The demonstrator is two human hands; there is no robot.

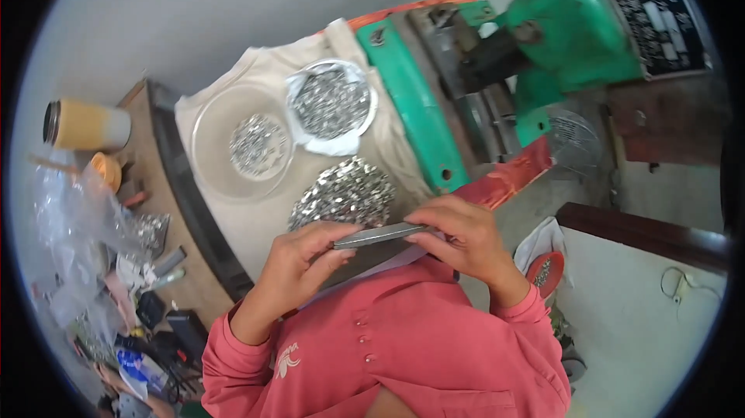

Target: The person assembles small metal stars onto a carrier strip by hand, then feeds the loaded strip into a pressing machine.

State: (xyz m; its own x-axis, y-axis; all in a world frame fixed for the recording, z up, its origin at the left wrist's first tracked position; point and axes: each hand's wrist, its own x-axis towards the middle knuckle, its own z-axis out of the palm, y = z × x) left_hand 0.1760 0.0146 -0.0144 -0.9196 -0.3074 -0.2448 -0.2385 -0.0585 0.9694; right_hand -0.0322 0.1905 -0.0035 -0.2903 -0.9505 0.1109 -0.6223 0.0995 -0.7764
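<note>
Both hands on one part: a flat grey metal bar (380, 236), held level-ish in front of the chest, right end slightly higher in view. Left hand (301, 256) pinches its left end, thumb below, fingers on top. Right hand (464, 238) does the same at the right end. Both grips narrow, closed down on the bar. Thin light line runs along the bar's near edge; can't tell if that's a seam or just glare (too small from up here).

Just beyond the bar: loose heap of small shiny metal pieces (347, 189). Behind the heap, two containers side by side on a cream cloth (268, 61): clear plastic tub (211, 156) on the left, partly filled with similar bits, and white-lined bowl (375, 104) on the right, much fuller.

Right of the cloth: green machine (570, 30) with dark steel tooling. Lower down on that side, a red bowl (533, 269) with more small bits. Left: wooden table (185, 220), with yellow-and-white jar (93, 124) and crumpled clear plastic (66, 224).
</note>
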